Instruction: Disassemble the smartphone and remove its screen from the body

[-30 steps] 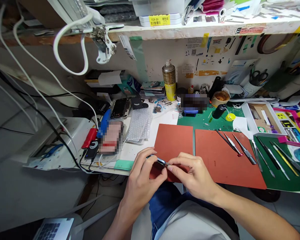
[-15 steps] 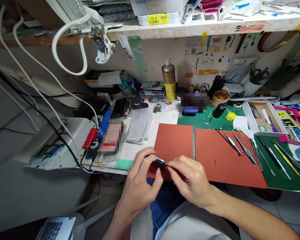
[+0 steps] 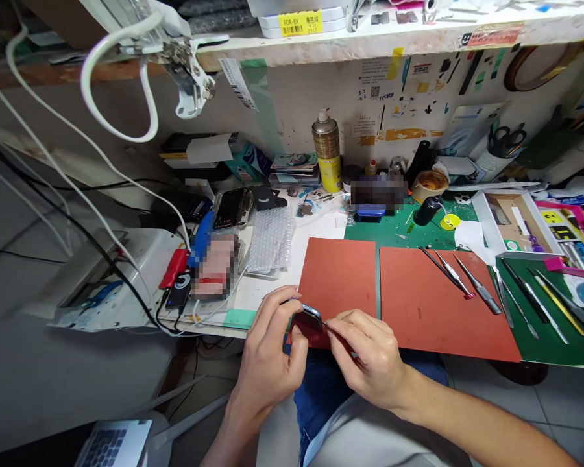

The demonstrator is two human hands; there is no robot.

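- Drawn back since the earlier frame is the thumb of the left hand (image 3: 272, 357); a slim, rounded phone (image 3: 311, 315) is gripped by its fingers near a smooth red mat (image 3: 343, 272).
- A thin piece (image 3: 324, 323) is seemingly pinched by the right hand (image 3: 370, 347) at the phone's end.
- Work is judged unfinished; what remains is unclear.
- Slender metal tools (image 3: 486, 298) are laid rightward.

Phone (image 3: 312, 316) in my left hand (image 3: 272, 347): glossy, smooth edge. From there: red mat (image 3: 340, 272), smooth, matt, one o'clock; hand tool (image 3: 487, 298), dull metal, three o'clock; my jeans (image 3: 321, 383), matt denim cloth, six o'clock; bubble wrap (image 3: 272, 240), shiny, bumpy plastic, eleven o'clock.
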